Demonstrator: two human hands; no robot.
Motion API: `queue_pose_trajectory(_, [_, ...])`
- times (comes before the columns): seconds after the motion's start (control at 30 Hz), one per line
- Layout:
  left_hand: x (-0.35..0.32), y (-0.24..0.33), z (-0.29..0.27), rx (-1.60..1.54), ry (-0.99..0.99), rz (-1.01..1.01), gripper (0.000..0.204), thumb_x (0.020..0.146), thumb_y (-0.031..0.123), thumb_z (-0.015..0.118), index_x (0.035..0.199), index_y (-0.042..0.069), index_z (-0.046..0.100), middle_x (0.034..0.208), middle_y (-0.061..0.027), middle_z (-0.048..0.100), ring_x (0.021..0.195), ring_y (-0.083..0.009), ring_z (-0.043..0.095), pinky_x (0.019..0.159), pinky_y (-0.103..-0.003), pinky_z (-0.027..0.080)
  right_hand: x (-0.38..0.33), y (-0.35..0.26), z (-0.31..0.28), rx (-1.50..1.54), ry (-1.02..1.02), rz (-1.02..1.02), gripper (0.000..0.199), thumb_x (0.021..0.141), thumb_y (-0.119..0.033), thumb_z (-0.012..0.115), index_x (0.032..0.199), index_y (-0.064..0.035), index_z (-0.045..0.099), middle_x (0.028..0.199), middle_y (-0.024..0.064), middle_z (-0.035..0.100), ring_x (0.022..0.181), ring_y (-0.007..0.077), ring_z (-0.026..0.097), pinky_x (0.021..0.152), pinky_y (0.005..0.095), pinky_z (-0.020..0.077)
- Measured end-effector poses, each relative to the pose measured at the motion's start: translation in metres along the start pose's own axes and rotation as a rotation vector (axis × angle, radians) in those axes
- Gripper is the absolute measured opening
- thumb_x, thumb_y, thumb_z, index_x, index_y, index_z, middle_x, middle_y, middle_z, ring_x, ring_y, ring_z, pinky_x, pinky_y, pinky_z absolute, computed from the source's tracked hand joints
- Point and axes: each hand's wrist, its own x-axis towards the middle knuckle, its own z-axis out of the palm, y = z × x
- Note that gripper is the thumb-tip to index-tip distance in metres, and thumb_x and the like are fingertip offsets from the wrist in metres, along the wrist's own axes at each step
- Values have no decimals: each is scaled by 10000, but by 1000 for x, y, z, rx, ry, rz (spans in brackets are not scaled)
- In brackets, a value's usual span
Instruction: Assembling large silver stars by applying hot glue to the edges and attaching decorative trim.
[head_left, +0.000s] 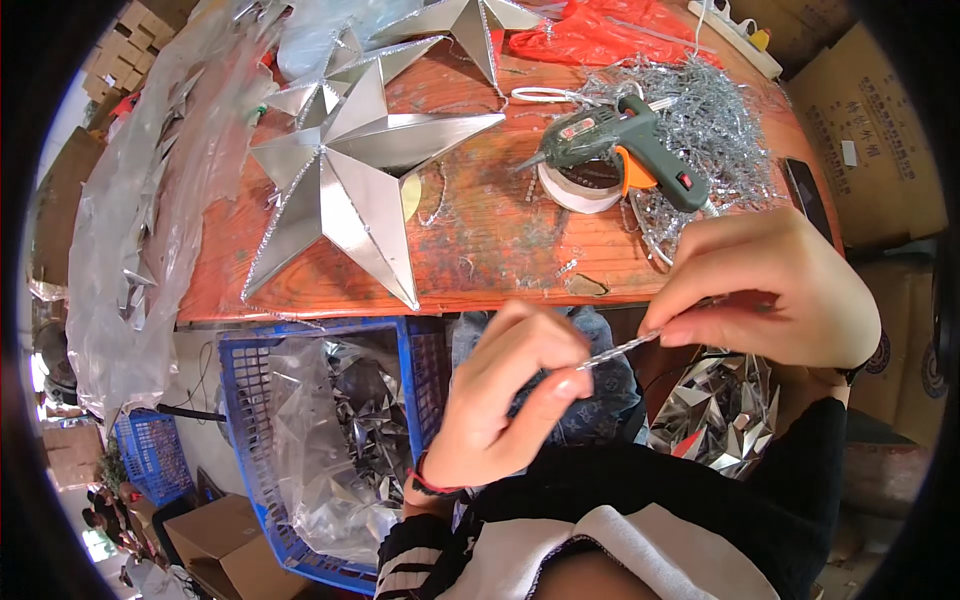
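We pinch what looks like a thin silver strand (620,351) in our left hand (508,392) and right hand (775,285), beside the table (490,265).

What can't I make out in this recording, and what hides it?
- Head view: both ends of the silver strand, hidden by the left hand and right hand.
- Head view: part of the cord of the glue gun, hidden behind the right hand.
- Head view: the top of the rear star, cut off by the upper edge.
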Motion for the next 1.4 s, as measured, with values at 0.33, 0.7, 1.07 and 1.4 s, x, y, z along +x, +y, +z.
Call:
queue_pose_trajectory(0.33, [-65,22,-52,530,196,-186,86,809,76,600,773,4,631,700,-53,640,831,-231,559,713,-314,438,-15,24,-15,-18,88,23,91,776,-26,661,866,-10,669,761,83,609,661,169,580,578,269,416])
queue_pose_trajectory(0.7, [-96,7,-64,597,225,-467,32,772,1,637,804,1,639,730,-83,634,722,-197,576,651,-283,444,-13,23,-8,80,204,216,201,770,119,546,895,18,666,742,78,586,691,117,595,604,220,468])
queue_pose_trajectory(1.07, [-78,-19,-44,600,-103,-459,330,833,142,627,1132,24,549,1094,-157,565,1004,-241,573,822,-331,452,-9,15,34,-129,433,-53,219,597,44,744,791,-51,705,753,36,558,679,149,556,557,259,429])
queue_pose_trajectory(1.4, [-13,6,11,118,86,-102,490,751,35,706,1180,-11,472,1188,-166,547,1018,-291,557,896,-345,405,2,2,61,33,312,-137,225,726,75,655,921,-36,655,840,83,593,754,203,603,626,288,480])
